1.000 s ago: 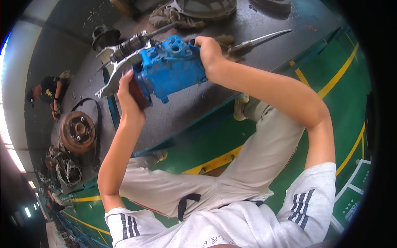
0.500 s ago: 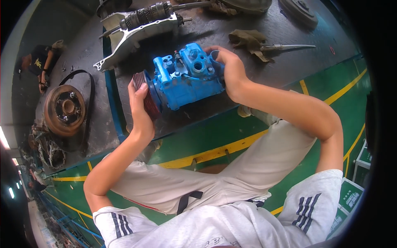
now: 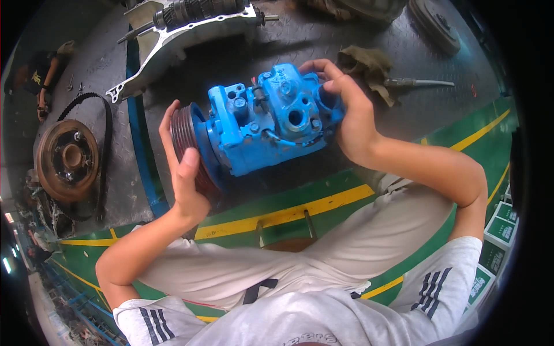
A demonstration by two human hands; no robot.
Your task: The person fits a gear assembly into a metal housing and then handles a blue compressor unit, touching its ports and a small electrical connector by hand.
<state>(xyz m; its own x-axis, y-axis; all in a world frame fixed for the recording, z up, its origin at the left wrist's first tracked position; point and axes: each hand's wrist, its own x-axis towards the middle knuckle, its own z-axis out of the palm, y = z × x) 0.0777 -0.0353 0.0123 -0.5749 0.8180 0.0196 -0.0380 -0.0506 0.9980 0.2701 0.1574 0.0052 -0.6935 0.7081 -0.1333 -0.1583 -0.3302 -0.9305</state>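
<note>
Both hands support a blue belt-driven compressor point(image 3: 254, 151), likely from an air conditioner, one at each end — presumably because its bulk would make a single-handed hold awkward. It is in front of the chest, toward the near side of the dark steel-plate bench point(image 3: 122, 173); whether its underside touches the bench cannot be told. The left hand point(image 3: 186, 185) spans the grooved pulley point(image 3: 186, 124), thumb on the near side and fingers behind, a wide hold that seems to suit the round rim. The right hand point(image 3: 356, 124) wraps the opposite end, its palm against the outer side and its fingers reaching over the top, probably to keep the body level. Held this way, the ported face and bolt heads tip up into view.

Other parts lie apart from it: a gearbox housing half point(image 3: 190, 52) cradles a geared shaft point(image 3: 193, 10), a toothed belt point(image 3: 108, 132) loops around a rusty wheel hub point(image 3: 70, 157), and a brown rag point(image 3: 365, 62) touches a slim metal rod point(image 3: 424, 82).
</note>
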